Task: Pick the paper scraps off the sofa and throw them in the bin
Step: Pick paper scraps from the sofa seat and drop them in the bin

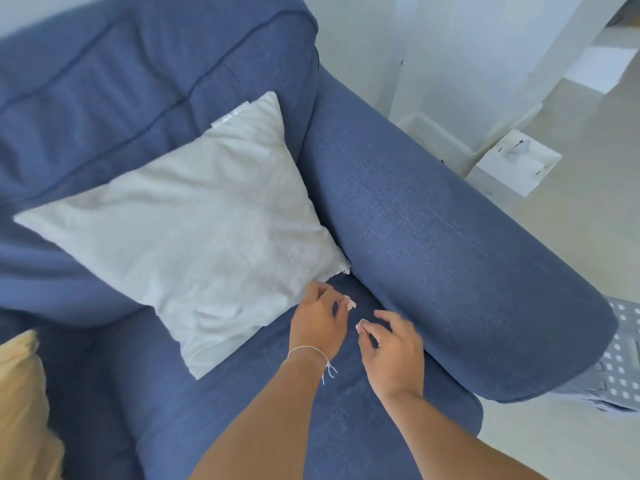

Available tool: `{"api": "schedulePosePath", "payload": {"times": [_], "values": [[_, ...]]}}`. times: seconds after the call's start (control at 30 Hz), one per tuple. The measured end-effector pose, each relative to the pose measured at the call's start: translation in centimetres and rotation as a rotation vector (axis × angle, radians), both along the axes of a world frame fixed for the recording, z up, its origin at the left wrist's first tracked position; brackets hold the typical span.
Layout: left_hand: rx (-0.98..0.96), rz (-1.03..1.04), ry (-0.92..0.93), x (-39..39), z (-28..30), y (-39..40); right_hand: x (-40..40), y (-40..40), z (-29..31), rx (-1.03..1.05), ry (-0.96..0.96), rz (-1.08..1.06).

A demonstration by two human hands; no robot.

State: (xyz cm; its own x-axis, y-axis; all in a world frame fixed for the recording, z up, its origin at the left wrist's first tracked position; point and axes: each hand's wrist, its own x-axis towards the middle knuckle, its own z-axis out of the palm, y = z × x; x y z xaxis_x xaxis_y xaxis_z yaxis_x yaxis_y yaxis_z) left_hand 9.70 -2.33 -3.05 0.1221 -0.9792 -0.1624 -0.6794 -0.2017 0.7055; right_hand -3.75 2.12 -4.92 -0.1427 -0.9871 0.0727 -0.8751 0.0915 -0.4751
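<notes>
A small crumpled white paper scrap (350, 303) is pinched at the fingertips of the left hand (320, 318), low centre of frame, on the blue fabric sofa (433, 237) seat beside the pale grey cushion (194, 230). The right hand (391, 351) is held alongside, fingers loosely curled; a tiny scrap may be pinched, though this cannot be told. A firm pinch is advised before lifting. A perforated grey bin (620, 362) is seen lower right.
</notes>
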Motion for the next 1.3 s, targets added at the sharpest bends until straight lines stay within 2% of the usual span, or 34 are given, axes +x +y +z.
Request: {"api": "schedulePosePath", "payload": {"times": [0.13,0.27,0.43,0.6,0.7,0.77,0.97,1.03,1.2,1.3], "values": [[-0.114,0.074,0.053,0.6,4.8,-0.5,-0.5,-1.2,4.4,-0.146,0.029,0.149],[-0.213,0.101,0.046,0.7,9.5,-1.9,-2.7,-3.3,9.5,-0.236,0.048,0.210],[-0.267,-0.005,0.112,-3.9,14.7,-5.6,-8.9,-6.3,15.5,-0.348,-0.022,0.009],[-0.309,-0.161,0.146,-13.4,17.3,-8.4,-19.5,-7.3,19.2,-0.382,-0.095,-0.313],[-0.310,-0.262,0.151,-20.3,17.0,-9.0,-27.7,-6.9,17.7,-0.266,-0.046,-0.496],[-0.355,-0.340,0.049,-25.0,16.2,-9.1,-32.1,-6.6,15.5,-0.132,0.032,-0.526],[-0.345,-0.472,-0.092,-36.2,12.1,-10.9,-38.8,-7.7,9.6,0.088,0.115,-0.483],[-0.312,-0.476,-0.116,-38.3,10.7,-11.9,-40.1,-8.3,8.5,0.182,0.205,-0.432],[-0.237,-0.531,-0.214,-42.3,8.6,-12.9,-43.4,-8.1,6.4,0.402,0.265,-0.385],[-0.151,-0.617,-0.289,-43.8,7.0,-12.2,-45.1,-7.1,5.1,0.415,0.211,-0.369]]}}
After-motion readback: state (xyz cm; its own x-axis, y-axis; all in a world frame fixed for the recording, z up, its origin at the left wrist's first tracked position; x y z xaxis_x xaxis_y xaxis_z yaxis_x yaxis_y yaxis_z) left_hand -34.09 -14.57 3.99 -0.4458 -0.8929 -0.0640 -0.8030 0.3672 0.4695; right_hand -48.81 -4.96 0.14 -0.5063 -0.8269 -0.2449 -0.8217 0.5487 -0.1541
